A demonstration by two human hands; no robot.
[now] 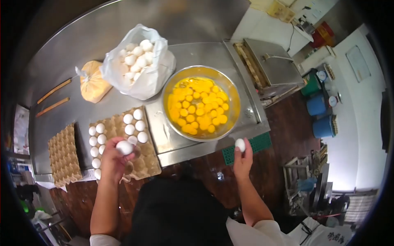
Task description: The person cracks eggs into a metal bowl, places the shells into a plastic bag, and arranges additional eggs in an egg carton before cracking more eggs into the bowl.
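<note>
Over the cardboard egg tray (147,160), my left hand (111,161) is closed round a white egg (124,147); a second egg shows just beside its fingers. My right hand (243,164) holds another white egg (240,144) between thumb and fingers, below and to the right of the metal bowl. That steel bowl (235,98) contains many yellow yolks (200,107) in clear liquid. White eggs stand in the tray in columns on its left side and at its upper right. A white plastic bag (161,74) full of eggs or empty shells, I cannot tell which, sits behind the tray.
An empty egg tray (65,156) lies at the left of the steel counter (168,143). Behind it are two wooden sticks (53,99) and a tied bag of orange-yellow contents (94,84). A metal appliance (275,61) stands right. Green matting (260,143) lies beyond the counter's front edge.
</note>
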